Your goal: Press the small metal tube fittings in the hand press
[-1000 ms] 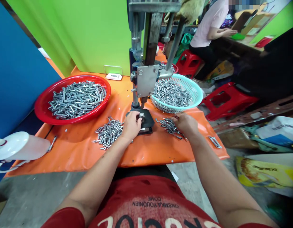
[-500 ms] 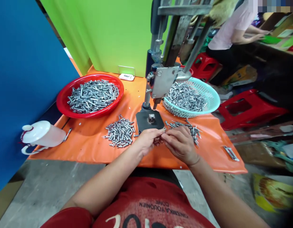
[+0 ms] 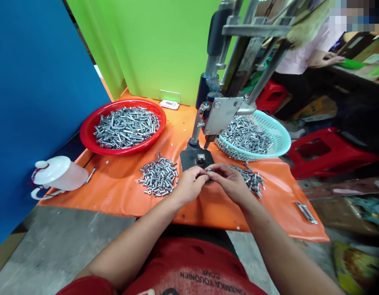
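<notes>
My left hand (image 3: 190, 183) and my right hand (image 3: 228, 181) meet at the front edge of the press's black base plate (image 3: 189, 157). Their fingertips pinch a small metal fitting (image 3: 209, 169), mostly covered by the fingers. Just behind them a small metal block (image 3: 201, 159) stands on the plate, below the ram of the hand press (image 3: 221, 116). To the left of my left hand lies a pile of short metal sleeves with ring ends (image 3: 158, 176). A pile of thin metal pins or bolts (image 3: 252, 180) lies beside my right hand, partly hidden by it.
A red basin (image 3: 85, 135) and a pale blue basket (image 3: 283, 139), both full of metal parts, stand farther back. A white lidded jug (image 3: 60, 174) is at left, loose metal pieces (image 3: 306, 213) at right. Beyond sit red stools (image 3: 324, 151) and a person (image 3: 312, 53).
The camera view has shifted, so the table sits slightly lower and farther right. My hands have drawn closer to the base plate, fingertips still together around the small fitting.
</notes>
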Demonstrator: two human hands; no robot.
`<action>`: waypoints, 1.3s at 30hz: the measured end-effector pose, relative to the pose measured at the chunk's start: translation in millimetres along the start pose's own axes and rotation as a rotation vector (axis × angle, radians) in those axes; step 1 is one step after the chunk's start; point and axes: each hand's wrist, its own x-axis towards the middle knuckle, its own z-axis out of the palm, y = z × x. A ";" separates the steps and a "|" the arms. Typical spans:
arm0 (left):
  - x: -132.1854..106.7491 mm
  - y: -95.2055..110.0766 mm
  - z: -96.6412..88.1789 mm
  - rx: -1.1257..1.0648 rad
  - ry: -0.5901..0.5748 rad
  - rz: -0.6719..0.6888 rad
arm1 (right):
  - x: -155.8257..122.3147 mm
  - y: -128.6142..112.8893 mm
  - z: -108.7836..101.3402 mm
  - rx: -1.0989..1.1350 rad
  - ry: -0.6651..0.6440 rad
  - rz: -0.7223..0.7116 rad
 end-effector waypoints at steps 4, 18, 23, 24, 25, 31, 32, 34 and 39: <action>16.8 -4.4 -2.9 0.219 0.287 0.167 | 21.5 4.3 -0.9 0.105 0.142 -0.074; 50.3 -21.3 -3.1 0.250 0.383 0.209 | 61.6 22.0 1.9 -0.018 0.197 -0.188; 51.6 -23.3 -2.7 0.232 0.381 0.211 | 61.1 17.2 -3.0 -0.258 0.192 -0.272; 52.1 -23.7 -2.5 0.230 0.378 0.213 | 60.8 16.3 -4.3 -0.295 0.191 -0.282; 52.6 -24.1 -2.5 0.228 0.375 0.215 | 60.5 15.2 -5.5 -0.311 0.190 -0.285; 54.8 -27.6 -2.7 0.223 0.353 0.217 | 60.2 0.9 -7.2 -0.465 0.123 -0.346; 55.4 -28.4 -2.6 0.227 0.353 0.229 | 60.2 -0.5 -5.7 -0.498 0.114 -0.359; 57.2 -30.2 -2.0 0.240 0.361 0.268 | 59.4 0.1 -1.7 -0.510 0.121 -0.371; 62.7 -34.0 -0.5 0.254 0.378 0.337 | 57.7 6.4 -10.1 -0.417 0.136 -0.276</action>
